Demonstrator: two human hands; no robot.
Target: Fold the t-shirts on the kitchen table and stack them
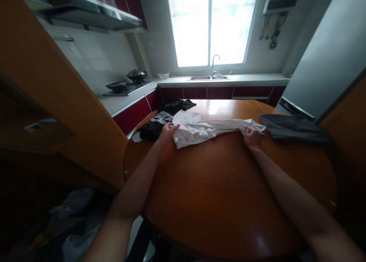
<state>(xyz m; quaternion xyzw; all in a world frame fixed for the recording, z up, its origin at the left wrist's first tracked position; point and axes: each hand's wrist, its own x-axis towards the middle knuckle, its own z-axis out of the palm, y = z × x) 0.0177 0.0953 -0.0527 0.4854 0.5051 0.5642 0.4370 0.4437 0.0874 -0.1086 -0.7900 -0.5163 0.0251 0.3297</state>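
Note:
A white garment stretches across the wooden table, bunched and creased along its length; its exact kind I cannot make out. My left hand grips its left end, thumb toward the cloth. At the other end, my right hand is closed around a gathered part, with a short bit of fabric poking out beyond the fingers. Just past my left hand lies a heap of black clothing with some grey-and-white patterning. A dark grey folded cloth rests to the right of my right hand.
Beyond the table runs a white counter with a sink and faucet. Pans sit on the stove at left. A fridge stands at right. Bags lie low at left, beside the table's rounded edge.

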